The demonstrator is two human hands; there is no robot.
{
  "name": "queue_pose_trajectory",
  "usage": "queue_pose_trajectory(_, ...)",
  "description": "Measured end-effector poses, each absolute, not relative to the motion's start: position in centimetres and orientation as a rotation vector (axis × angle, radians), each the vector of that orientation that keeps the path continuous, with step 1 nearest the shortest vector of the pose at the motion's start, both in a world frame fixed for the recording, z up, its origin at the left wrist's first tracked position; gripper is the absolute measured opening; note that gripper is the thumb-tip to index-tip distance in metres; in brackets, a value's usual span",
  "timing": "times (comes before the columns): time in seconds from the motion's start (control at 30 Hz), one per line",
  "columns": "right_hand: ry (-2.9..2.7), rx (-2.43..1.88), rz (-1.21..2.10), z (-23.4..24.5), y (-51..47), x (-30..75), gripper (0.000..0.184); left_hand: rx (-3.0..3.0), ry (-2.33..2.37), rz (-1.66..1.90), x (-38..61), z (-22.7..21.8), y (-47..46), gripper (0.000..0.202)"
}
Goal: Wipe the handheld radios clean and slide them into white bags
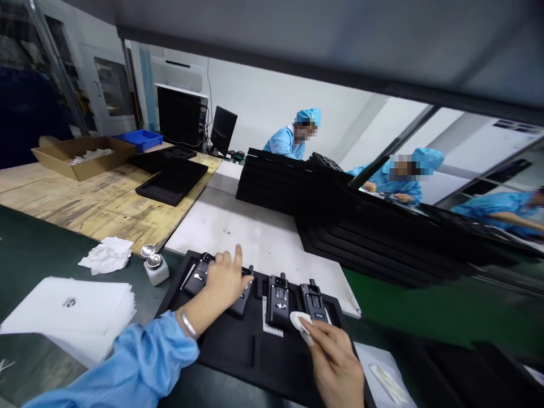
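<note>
A black foam tray [238,345] lies in front of me with several black handheld devices standing in its slots. My left hand [225,277] rests on the devices at the tray's left [196,276], fingers closed over them and the index finger raised. My right hand [335,357] pinches a small white wipe [297,321] and presses it near the bottom of the two right-hand devices [313,300], beside the middle device [278,300]. A blue sleeve covers my left forearm.
A small metal-topped dispenser bottle [155,266], crumpled white wipes [107,255] and a stack of white sheets [72,311] sit to the left. Stacks of black trays [340,215] rise behind. A cardboard box [80,153] and blue bin [140,139] stand far left. Other people in blue gowns work beyond.
</note>
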State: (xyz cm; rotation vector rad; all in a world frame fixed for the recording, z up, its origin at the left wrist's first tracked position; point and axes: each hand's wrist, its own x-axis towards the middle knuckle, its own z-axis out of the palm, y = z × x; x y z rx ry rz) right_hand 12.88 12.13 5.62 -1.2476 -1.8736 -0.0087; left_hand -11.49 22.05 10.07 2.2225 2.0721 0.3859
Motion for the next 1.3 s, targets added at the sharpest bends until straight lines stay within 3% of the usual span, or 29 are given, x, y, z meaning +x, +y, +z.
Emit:
queue_pose_trajectory(0.2, -1.806, -1.244, 0.018, 7.5, 12.5, 13.9, 0.026, 2.219, 1.879, 0.381, -9.4, 9.7, 20.7, 0.089)
queue_pose_trajectory(0.4, -1.897, -0.98, 0.176, 10.5, 15.0, 9.6, 0.029, 2.1, 1.195, 1.203, -15.0, 7.0, 14.9, 0.096)
queue_pose_trajectory(0.5, -2.157, -0.818, 0.153, 11.5, 16.1, 5.9, 0.037, 2.067, 1.094, 1.365, -16.0, 5.7, 13.0, 0.094)
queue_pose_trajectory(0.67, -2.232, -0.832, -0.017, 12.3, 16.7, 4.5, 0.039, 2.126, 1.075, 1.416, -16.1, 5.4, 12.4, 0.094)
queue_pose_trajectory(1.3, -2.277, -0.788, -0.058, 12.8, 17.3, 5.4, 0.033, 2.299, 1.118, 1.4, -15.5, 6.4, 12.3, 0.086)
